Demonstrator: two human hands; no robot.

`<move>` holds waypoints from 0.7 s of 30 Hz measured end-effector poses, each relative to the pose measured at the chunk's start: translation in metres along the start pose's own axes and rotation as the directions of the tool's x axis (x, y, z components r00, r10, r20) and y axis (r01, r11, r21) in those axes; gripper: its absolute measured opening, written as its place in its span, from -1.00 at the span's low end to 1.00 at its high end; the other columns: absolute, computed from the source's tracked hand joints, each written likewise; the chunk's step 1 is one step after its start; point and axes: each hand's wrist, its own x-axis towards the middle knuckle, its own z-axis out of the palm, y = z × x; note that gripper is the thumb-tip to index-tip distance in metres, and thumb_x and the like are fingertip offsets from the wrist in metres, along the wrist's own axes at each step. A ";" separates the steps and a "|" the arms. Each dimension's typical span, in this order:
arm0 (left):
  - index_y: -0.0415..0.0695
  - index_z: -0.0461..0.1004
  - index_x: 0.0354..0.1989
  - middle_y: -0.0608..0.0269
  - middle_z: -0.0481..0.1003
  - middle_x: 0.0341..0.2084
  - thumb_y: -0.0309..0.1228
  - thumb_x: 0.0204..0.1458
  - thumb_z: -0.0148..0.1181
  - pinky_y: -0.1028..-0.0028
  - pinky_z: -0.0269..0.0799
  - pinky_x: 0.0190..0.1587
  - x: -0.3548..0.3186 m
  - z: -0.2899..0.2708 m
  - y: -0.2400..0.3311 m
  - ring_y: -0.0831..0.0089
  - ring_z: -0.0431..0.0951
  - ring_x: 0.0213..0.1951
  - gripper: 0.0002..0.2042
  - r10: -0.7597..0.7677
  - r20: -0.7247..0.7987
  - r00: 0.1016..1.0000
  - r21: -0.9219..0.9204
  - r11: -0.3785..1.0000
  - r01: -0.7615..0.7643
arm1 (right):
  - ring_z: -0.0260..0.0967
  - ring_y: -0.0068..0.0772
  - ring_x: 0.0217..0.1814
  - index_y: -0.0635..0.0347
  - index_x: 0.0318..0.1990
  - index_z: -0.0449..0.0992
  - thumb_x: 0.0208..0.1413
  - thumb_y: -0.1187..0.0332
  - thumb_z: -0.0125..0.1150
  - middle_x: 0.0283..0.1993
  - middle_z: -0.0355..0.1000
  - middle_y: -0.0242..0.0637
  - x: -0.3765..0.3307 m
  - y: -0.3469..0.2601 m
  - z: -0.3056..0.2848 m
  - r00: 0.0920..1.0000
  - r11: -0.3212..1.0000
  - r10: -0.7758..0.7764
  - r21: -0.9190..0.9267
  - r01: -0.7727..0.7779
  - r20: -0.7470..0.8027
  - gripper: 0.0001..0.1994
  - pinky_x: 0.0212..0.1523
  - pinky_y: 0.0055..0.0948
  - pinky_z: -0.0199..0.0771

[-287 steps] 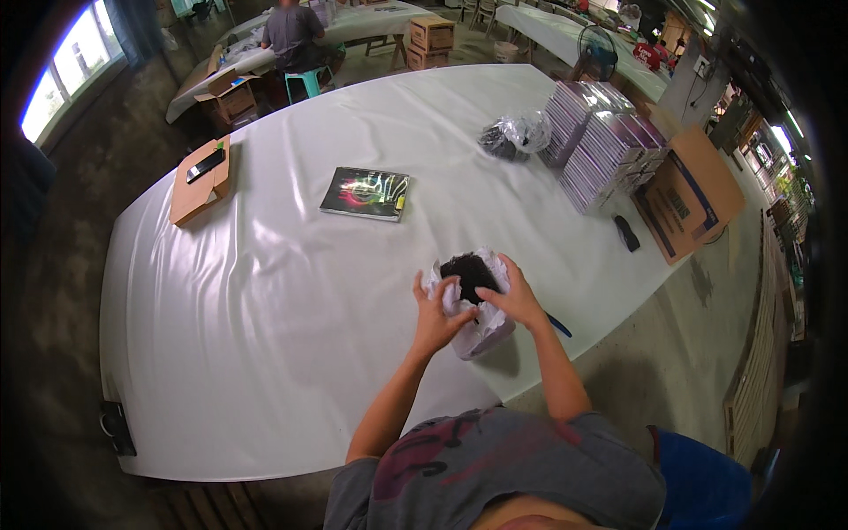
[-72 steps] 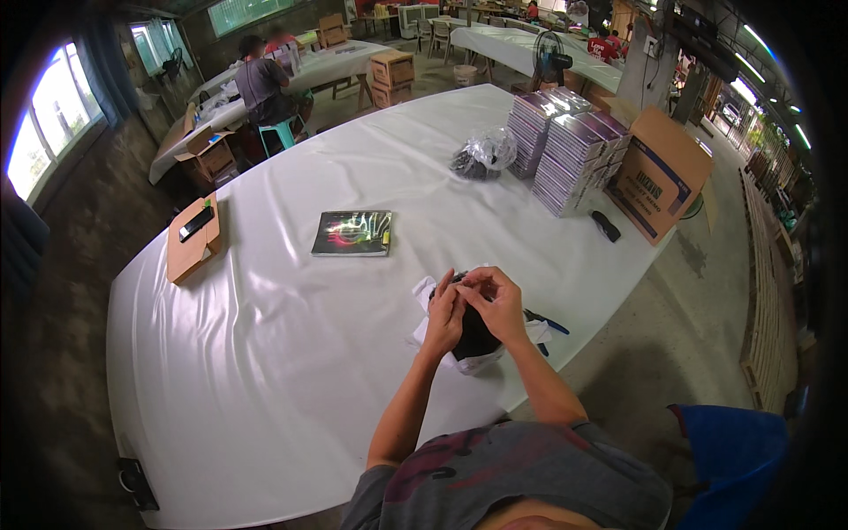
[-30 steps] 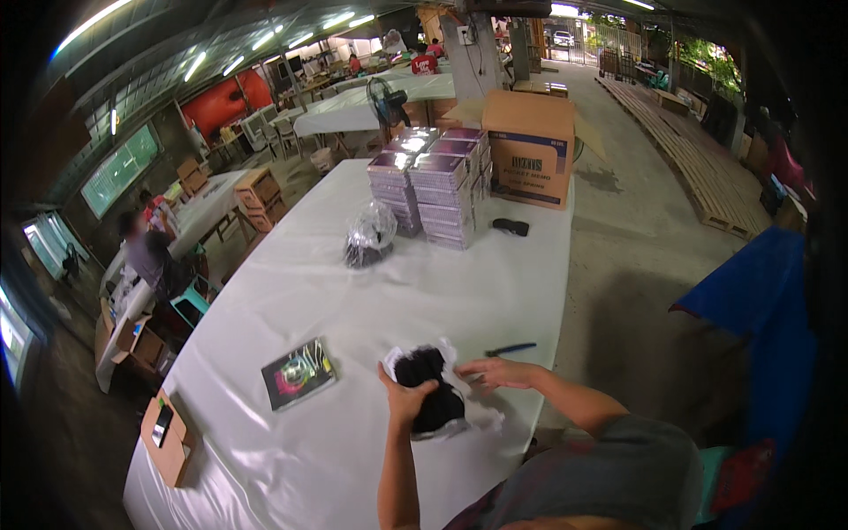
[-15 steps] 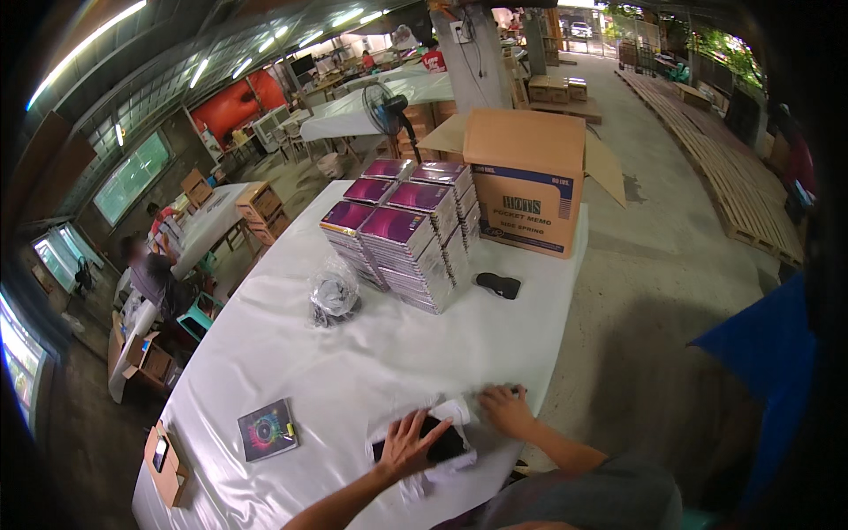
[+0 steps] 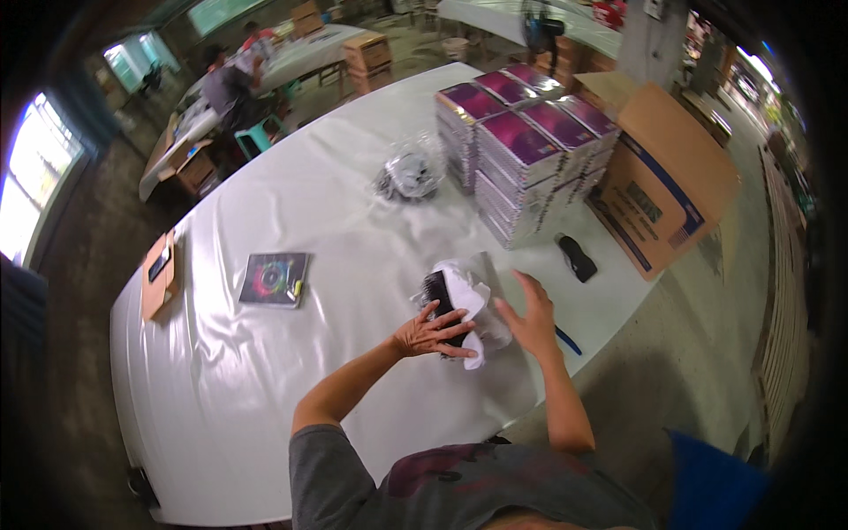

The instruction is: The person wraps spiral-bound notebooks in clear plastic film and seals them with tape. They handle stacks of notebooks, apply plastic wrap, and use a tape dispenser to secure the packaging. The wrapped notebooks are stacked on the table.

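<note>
Head view: left hand flat, pressing half-wrapped black item; right hand open beside, empty; wrapping unfinished.

The black item is partly covered by white wrapping and the left hand. What lies inside the clear bag cannot be made out. The seated person is blurred.
</note>
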 end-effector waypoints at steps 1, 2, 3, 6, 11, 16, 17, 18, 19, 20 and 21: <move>0.69 -0.16 0.23 0.35 -0.03 0.29 -0.25 -0.02 0.04 0.00 -0.18 0.26 -0.006 -0.002 0.010 0.24 0.01 0.31 -0.30 -0.115 0.031 0.993 -0.055 0.992 0.117 | 0.14 0.08 0.20 0.04 0.21 0.16 -0.08 0.06 0.26 0.19 0.17 0.00 0.010 -0.011 0.012 0.997 0.998 -0.060 -0.013 0.060 0.045 -0.31 0.07 0.02 0.23; 0.64 -0.03 0.20 0.31 -0.02 0.28 -0.27 -0.05 0.09 0.01 -0.15 0.24 -0.022 0.003 0.020 0.20 0.03 0.29 -0.34 -0.243 0.047 0.969 -0.057 0.968 0.245 | 0.08 0.13 0.23 -0.03 0.26 0.06 -0.13 0.02 0.29 0.24 0.08 0.01 0.019 -0.027 0.024 0.985 0.990 0.027 -0.144 -0.003 0.168 -0.21 0.06 0.12 0.20; 0.61 0.02 0.18 0.25 0.00 0.27 -0.29 -0.11 0.15 0.00 -0.11 0.21 -0.031 0.005 0.034 0.18 0.05 0.27 -0.33 -0.450 0.039 0.892 -0.132 0.883 0.451 | 0.02 0.17 0.25 -0.11 0.30 -0.05 -0.18 -0.01 0.32 0.29 -0.01 0.01 0.028 -0.046 0.035 0.955 0.960 0.115 -0.279 -0.036 0.273 -0.11 0.04 0.22 0.18; 0.23 0.09 0.22 0.02 0.10 0.17 -0.40 -0.28 0.27 0.04 0.09 0.12 -0.028 -0.007 0.062 0.05 0.13 0.19 -0.23 -0.865 0.108 0.491 -0.293 0.444 0.847 | -0.22 0.25 0.35 -0.32 0.35 -0.29 -0.36 -0.07 0.42 0.40 -0.30 -0.01 0.038 -0.041 0.059 0.865 0.920 0.271 -0.379 -0.103 0.423 0.13 -0.05 0.51 0.09; -0.14 -0.01 0.27 0.03 0.14 0.17 -0.27 0.12 -0.10 0.34 0.04 0.20 -0.029 0.025 0.087 0.23 0.23 0.12 -0.46 -0.697 0.708 0.108 -0.705 -0.693 0.149 | -0.26 0.17 0.38 -0.13 0.33 -0.09 -0.36 0.05 0.43 0.40 -0.29 -0.12 0.018 -0.061 0.081 0.899 0.841 0.170 -0.535 0.081 0.404 0.03 -0.04 0.40 0.13; -0.24 0.02 0.25 0.07 0.12 0.20 -0.11 0.21 -0.33 0.35 -0.02 0.25 -0.011 0.028 0.103 0.22 0.16 0.19 -0.46 -0.826 0.535 -0.178 -0.800 -0.563 0.209 | -0.25 0.04 0.40 -0.13 0.30 0.01 -0.33 0.13 0.40 0.42 -0.25 -0.28 -0.004 -0.092 0.097 0.891 0.782 0.021 -0.562 0.267 0.453 -0.05 0.03 0.36 0.05; -0.27 -0.07 0.28 -0.08 0.09 0.21 -0.08 0.14 -0.12 0.29 -0.04 0.25 -0.028 0.068 0.114 0.07 0.09 0.22 -0.35 -0.959 0.258 -0.119 -0.527 -0.243 0.815 | -0.15 0.04 0.37 -0.07 0.27 0.09 -0.31 0.13 0.39 0.40 -0.16 -0.26 0.004 -0.098 0.089 0.872 0.786 0.046 -0.556 0.270 0.488 -0.12 0.06 0.27 0.11; -0.25 -0.09 0.29 -0.11 0.08 0.21 -0.06 0.08 -0.03 0.26 -0.05 0.25 -0.023 0.059 0.109 0.02 0.08 0.22 -0.29 -0.943 0.277 -0.182 -0.584 -0.316 0.748 | -0.14 0.03 0.37 -0.06 0.27 0.09 -0.30 0.12 0.38 0.39 -0.14 -0.25 0.009 -0.081 0.086 0.891 0.840 0.014 -0.488 0.235 0.454 -0.12 0.05 0.26 0.12; -0.23 -0.11 0.30 -0.14 0.07 0.20 -0.04 0.03 0.05 0.24 -0.05 0.25 -0.011 0.035 0.095 -0.02 0.07 0.21 -0.23 -0.921 0.304 -0.245 -0.628 -0.387 0.675 | -0.12 0.02 0.37 -0.05 0.27 0.09 -0.30 0.11 0.38 0.39 -0.11 -0.24 0.012 -0.054 0.084 0.908 0.889 -0.012 -0.411 0.201 0.419 -0.13 0.04 0.24 0.14; -0.21 -0.13 0.31 -0.17 0.07 0.20 -0.02 -0.02 0.13 0.21 -0.05 0.26 -0.004 0.013 0.083 -0.06 0.06 0.21 -0.16 -0.889 0.328 -0.320 -0.662 -0.458 0.593 | -0.10 0.01 0.37 -0.04 0.27 0.10 -0.29 0.10 0.37 0.38 -0.09 -0.24 0.014 -0.039 0.084 0.919 0.931 -0.042 -0.319 0.179 0.392 -0.13 0.03 0.23 0.16; -0.14 -0.18 0.33 -0.26 -0.02 0.22 0.04 -0.14 0.24 0.20 -0.06 0.26 0.005 0.004 0.076 -0.11 0.04 0.21 -0.04 -0.892 0.350 -0.287 -0.739 -0.451 0.500 | 0.03 0.05 0.30 0.04 0.20 0.22 -0.27 0.14 0.37 0.32 0.03 -0.14 0.019 -0.046 0.082 0.933 0.939 -0.062 -0.295 0.175 0.356 -0.22 0.06 0.09 0.22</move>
